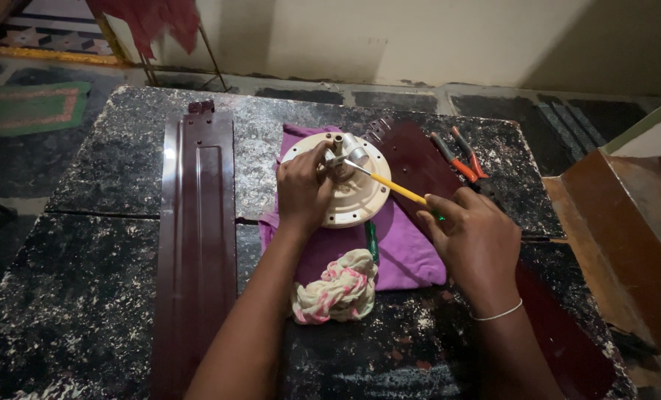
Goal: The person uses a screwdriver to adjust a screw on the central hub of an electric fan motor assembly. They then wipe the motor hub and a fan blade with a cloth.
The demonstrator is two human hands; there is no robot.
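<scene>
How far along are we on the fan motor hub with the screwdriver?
Done: the fan blades are off and lie on the table; the motor hub sits on a purple cloth. In hand: the left hand steadies the hub's centre while the right hand drives a yellow-shafted screwdriver into it. Left: pliers and rag lie untouched; the hub remains closed.

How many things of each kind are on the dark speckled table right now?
Long maroon metal fan blades: 2
Round cream fan motor housing: 1
Yellow-shafted screwdriver: 1, in the right hand
Orange-handled pliers: 1
Purple cloth: 1
Pink-and-cream bundled rag: 1
Green-handled tool, half hidden: 1
Total: 8
The left hand steadies the housing.
</scene>
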